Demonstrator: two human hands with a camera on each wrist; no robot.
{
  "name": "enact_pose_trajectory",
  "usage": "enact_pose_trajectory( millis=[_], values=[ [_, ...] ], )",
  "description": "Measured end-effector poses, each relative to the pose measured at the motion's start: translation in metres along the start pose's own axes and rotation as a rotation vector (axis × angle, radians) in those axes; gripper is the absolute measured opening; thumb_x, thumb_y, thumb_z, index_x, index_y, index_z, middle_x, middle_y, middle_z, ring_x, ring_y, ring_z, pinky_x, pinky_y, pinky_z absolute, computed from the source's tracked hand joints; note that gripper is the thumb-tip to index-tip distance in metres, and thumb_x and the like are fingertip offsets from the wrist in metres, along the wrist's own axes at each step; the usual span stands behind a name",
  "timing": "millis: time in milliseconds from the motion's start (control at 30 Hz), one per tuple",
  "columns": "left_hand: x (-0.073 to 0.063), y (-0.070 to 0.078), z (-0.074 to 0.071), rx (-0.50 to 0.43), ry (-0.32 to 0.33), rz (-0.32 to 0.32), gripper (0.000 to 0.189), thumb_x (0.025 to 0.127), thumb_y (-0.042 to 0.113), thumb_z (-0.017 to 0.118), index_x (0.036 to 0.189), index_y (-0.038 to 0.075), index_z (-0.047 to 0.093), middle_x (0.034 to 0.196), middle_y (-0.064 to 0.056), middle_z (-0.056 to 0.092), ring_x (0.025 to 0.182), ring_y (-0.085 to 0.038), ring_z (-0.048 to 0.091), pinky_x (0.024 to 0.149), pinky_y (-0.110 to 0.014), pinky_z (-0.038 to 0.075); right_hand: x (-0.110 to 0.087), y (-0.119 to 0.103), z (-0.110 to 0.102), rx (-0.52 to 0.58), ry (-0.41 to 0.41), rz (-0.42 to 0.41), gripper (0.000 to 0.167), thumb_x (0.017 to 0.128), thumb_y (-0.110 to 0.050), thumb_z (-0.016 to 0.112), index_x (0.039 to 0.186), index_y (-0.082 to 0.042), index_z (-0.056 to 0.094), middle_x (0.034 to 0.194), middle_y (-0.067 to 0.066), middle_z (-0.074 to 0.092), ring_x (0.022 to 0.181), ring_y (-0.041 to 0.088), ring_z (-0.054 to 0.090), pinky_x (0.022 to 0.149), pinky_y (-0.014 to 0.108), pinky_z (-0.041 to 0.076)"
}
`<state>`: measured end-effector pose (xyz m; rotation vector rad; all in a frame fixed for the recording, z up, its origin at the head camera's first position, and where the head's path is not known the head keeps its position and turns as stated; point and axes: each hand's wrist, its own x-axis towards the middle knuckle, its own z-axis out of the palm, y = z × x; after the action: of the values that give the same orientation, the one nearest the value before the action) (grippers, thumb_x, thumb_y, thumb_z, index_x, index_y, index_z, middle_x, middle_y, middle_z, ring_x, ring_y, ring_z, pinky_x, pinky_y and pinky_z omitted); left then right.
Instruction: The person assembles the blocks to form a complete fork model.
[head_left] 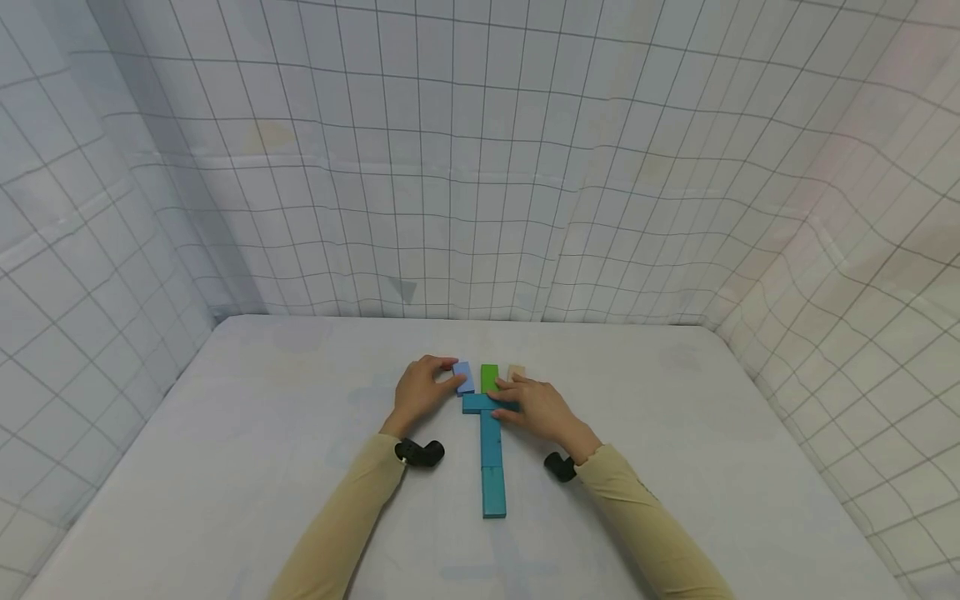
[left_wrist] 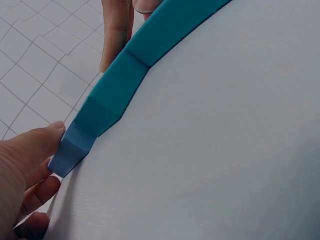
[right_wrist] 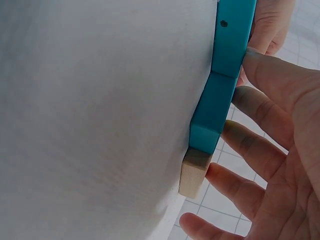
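The left hand (head_left: 422,390) pinches the light blue block (head_left: 463,377) beside the green block (head_left: 489,377), while the right hand (head_left: 538,408) rests with straight fingers on the teal crossbar (head_left: 480,403), so a careless push could shift the row.

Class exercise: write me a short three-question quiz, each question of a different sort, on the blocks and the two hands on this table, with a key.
1. True or false: the left hand touches the light blue block.
2. Multiple choice: which block stands between the light blue block and the beige block in the head view? A) red B) green C) black
3. Fill in: the teal blocks lie flat on the table in the shape of the letter ___.

Key:
1. True; its thumb lies against the block.
2. B, the green block.
3. T; the right hand rests with straight fingers on the crossbar's right end.
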<state>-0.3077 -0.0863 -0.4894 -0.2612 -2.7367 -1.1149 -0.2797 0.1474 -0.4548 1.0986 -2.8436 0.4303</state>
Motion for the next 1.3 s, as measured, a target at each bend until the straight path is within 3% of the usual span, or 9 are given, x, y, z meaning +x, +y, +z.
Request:
enact_pose_trajectory(
  millis=[400, 1300],
  values=[
    [-0.0001, -0.0009, -0.0031, 0.011, 0.021, 0.032, 0.043, 0.084, 0.039, 0.071, 0.118, 0.013, 0.068, 0.11, -0.008, 0.063, 0.101, -0.03, 0.054, 0.083, -0.044, 0.043, 0.0033, -0.0021, -0.001, 0.01, -0.006, 0.0, 0.043, 0.089, -0.035, 0.066, 0.125, -0.012, 0.064, 0.133, 0.008, 0.053, 0.126, 0.034, 0.044, 0.095, 0.047, 0.041],
    [0.0006, -0.0016, 0.0025, -0.001, -0.002, 0.023, 0.043, 0.085, 0.041, 0.07, 0.119, 0.017, 0.068, 0.112, -0.008, 0.062, 0.102, -0.029, 0.053, 0.084, -0.044, 0.042, 0.0002, -0.0007, -0.0024, 0.013, -0.011, 0.015, 0.044, 0.088, -0.037, 0.066, 0.126, -0.013, 0.063, 0.134, 0.008, 0.052, 0.127, 0.034, 0.042, 0.096, 0.047, 0.04]
  ],
)
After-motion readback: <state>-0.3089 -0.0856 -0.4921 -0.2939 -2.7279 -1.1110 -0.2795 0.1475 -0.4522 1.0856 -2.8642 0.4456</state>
